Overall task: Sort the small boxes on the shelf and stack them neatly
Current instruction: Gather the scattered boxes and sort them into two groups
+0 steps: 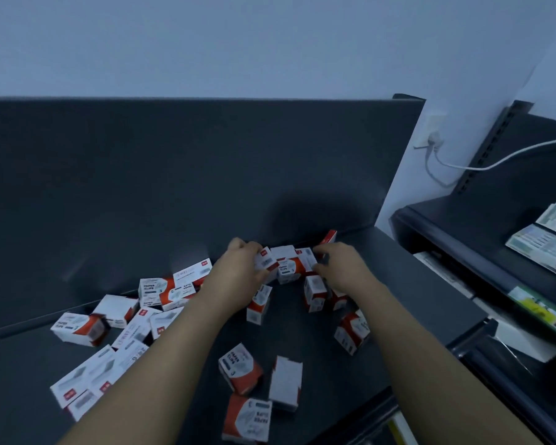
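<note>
Now, left hand (238,268): fingers curled round the left end of the box cluster (289,266).
right hand (341,264): gripping the cluster's right end, opposite the left hand.
box cluster: held between both hands, on the shelf (405,284).
loose boxes (109,332): strewn left of the left hand, others nearer between the forearms.

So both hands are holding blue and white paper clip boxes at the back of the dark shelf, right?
Wrong colour: in the head view the paper clip boxes are red and white, not blue. The left hand and right hand do hold some at the back of the dark shelf.
</note>
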